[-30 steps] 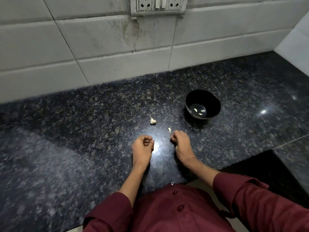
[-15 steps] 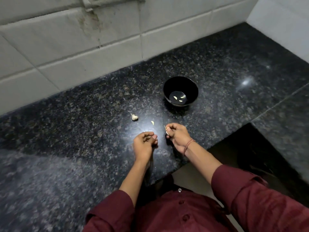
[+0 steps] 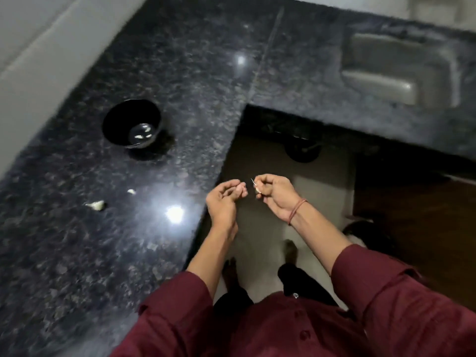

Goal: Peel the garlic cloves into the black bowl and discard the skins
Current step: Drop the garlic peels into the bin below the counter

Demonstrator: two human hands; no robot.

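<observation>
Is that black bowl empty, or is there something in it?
Not empty. The black bowl stands upright on the counter with a few pale pieces at its bottom.

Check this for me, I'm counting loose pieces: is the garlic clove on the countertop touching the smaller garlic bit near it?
Apart. The head view shows bare countertop between the garlic clove and the smaller garlic bit.
</observation>
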